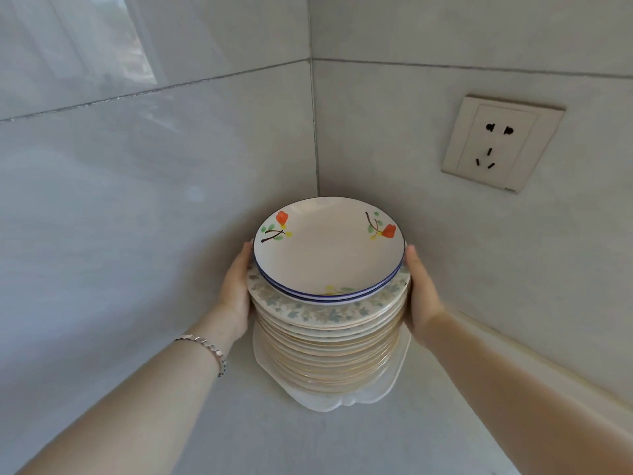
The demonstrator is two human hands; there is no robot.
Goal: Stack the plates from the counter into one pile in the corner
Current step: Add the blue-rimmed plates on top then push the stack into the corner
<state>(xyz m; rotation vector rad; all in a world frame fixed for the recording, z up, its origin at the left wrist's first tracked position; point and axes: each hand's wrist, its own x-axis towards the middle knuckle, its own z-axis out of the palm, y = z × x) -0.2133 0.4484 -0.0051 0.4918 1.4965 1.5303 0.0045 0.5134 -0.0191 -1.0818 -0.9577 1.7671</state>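
Head view: upright pile (327,334) between hands (420,296)

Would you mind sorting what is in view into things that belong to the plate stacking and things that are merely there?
Part of the job:
pile of plates
top plate
white dish under the pile
left hand
right hand

Merely there:
wall socket
bracelet
wall tiles

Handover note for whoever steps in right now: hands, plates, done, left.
Left hand presses the left side of the plate pile; right hand presses the right side.
Pile stands in the wall corner on a white scalloped dish, topped by the red-flower plate.
Done: plates stacked in one tall pile.
Left: square it up and let go; whether more plates wait elsewhere is out of view.
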